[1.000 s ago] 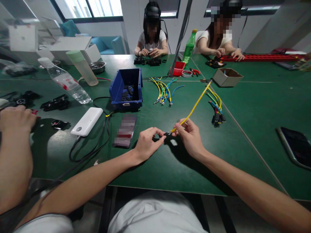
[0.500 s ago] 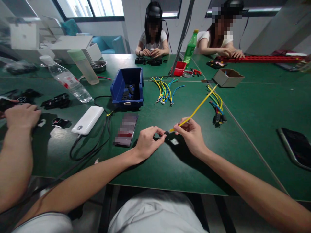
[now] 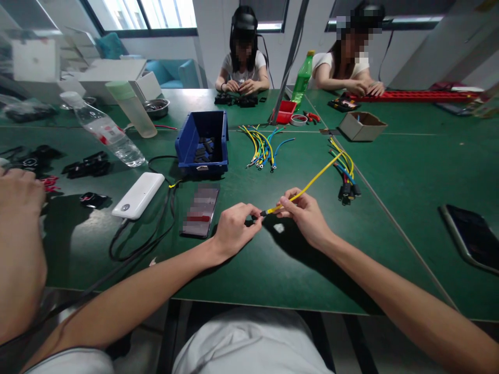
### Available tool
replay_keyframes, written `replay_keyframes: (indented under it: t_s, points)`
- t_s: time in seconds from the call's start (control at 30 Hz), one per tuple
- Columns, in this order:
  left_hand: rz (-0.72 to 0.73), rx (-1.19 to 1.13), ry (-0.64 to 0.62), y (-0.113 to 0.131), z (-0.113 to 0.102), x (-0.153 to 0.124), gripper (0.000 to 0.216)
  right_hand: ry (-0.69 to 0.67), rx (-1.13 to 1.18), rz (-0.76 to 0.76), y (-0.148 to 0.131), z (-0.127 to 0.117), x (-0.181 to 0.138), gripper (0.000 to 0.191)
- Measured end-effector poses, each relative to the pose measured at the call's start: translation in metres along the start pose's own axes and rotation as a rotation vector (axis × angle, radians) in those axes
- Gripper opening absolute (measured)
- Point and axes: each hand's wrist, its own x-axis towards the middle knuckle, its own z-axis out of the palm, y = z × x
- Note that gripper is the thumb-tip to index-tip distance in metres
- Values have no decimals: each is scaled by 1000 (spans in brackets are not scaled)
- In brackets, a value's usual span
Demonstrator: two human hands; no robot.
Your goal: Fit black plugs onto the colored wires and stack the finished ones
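My right hand (image 3: 306, 215) pinches a yellow wire (image 3: 312, 183) near its lower end; the wire slants up and to the right over the green table (image 3: 273, 259). My left hand (image 3: 234, 228) is closed in a pinch on a small black piece (image 3: 258, 216) at the wire's tip. Both hands hover just above the table, almost touching. A small white scrap (image 3: 278, 227) lies under them.
A blue bin (image 3: 202, 140) of black parts, loose coloured wires (image 3: 263, 145), wires with black ends (image 3: 345, 176), a cardboard box (image 3: 362, 126), a power bank (image 3: 138, 195) with cable, bottles and a phone (image 3: 470, 236) sit around. A neighbour's arm (image 3: 19, 244) is at left; two people work across.
The yellow wire's free end has dropped lower and to the right. My hands have stayed close together at its tip. The neighbour's hand at left has shifted.
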Motion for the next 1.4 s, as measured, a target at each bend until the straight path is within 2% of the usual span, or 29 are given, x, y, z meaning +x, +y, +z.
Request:
replay_keyframes:
  t_s: [0.37,0.63,0.97,1.23,1.4]
  points:
    - [25,39,-9,-3,1,-1,6,70,-33,-31,-4,3,-2,36]
    - [59,64,-30,-5,-1,0,6,47,-55,-27,-4,4,-1,37]
    - [31,70,-27,-4,0,0,6,6,-118,-74,-2,4,-2,31]
    - [-29,-94,-38,0,-3,3,5,5,-14,66,0,4,-2,36]
    - [-125,-168,-32,3,-3,5,19,35,72,101,0,1,0,37]
